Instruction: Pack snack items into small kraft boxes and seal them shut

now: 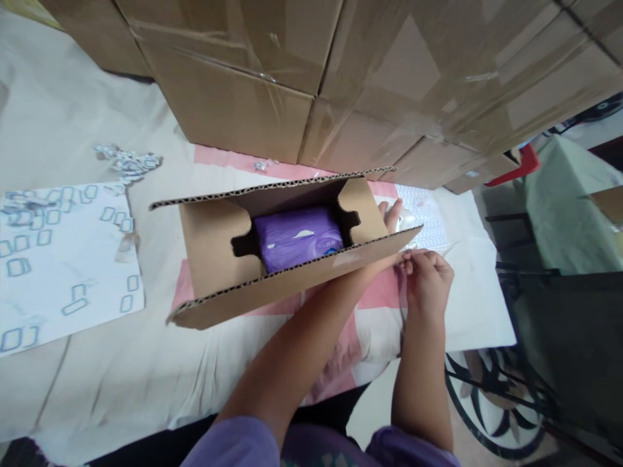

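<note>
A long open cardboard box (219, 259) lies on its side on a cloth-covered table (121, 376), and a purple plastic packet (296, 237) sits deep inside it. My left hand (392, 215) reaches behind the box's right end. Only its stretched fingertips show past the end flap; the rest is hidden by the near flap. My right hand (428, 275) is closed in a pinch at the corner of the near flap, and what it pinches is too small to make out.
Taped cardboard cartons (341, 78) are stacked right behind the box. A sheet of blue-outlined labels (63, 266) lies at the left with a heap of peeled scraps (129, 161). Another label sheet (426, 217) lies beyond my hands. A green-covered surface (569, 214) and dark metal framework (559, 337) stand at the right.
</note>
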Action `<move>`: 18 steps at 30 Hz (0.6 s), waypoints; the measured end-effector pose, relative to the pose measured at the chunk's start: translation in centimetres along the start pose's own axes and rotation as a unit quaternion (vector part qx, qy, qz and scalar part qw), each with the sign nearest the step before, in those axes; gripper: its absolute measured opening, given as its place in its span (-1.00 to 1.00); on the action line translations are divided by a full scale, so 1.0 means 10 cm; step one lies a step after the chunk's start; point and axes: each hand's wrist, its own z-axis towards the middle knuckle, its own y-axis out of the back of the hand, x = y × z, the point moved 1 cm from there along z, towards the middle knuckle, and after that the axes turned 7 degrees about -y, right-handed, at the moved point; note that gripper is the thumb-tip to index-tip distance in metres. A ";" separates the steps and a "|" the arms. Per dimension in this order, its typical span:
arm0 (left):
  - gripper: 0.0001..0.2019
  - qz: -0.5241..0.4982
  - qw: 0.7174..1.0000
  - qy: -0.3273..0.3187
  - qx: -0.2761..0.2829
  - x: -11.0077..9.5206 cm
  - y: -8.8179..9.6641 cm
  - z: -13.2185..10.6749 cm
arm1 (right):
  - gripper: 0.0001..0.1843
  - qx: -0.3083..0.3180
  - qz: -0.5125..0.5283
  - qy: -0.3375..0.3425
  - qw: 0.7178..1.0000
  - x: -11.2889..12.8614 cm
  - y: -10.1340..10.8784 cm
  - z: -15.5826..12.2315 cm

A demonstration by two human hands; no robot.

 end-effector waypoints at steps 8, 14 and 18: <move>-0.08 -0.011 0.999 0.007 0.042 -0.01 0.04 -0.01 | -0.53 0.004 0.011 -0.029 1.000 -0.01 -0.02 0.00; -0.07 0.005 0.999 -0.002 0.048 -0.03 0.06 -0.03 | -0.54 -0.004 0.026 -0.028 0.999 -0.04 -0.03 -0.02; -0.19 0.005 0.999 0.007 0.041 -0.04 0.08 -0.04 | -0.55 -0.013 0.026 -0.046 0.998 -0.06 -0.02 -0.02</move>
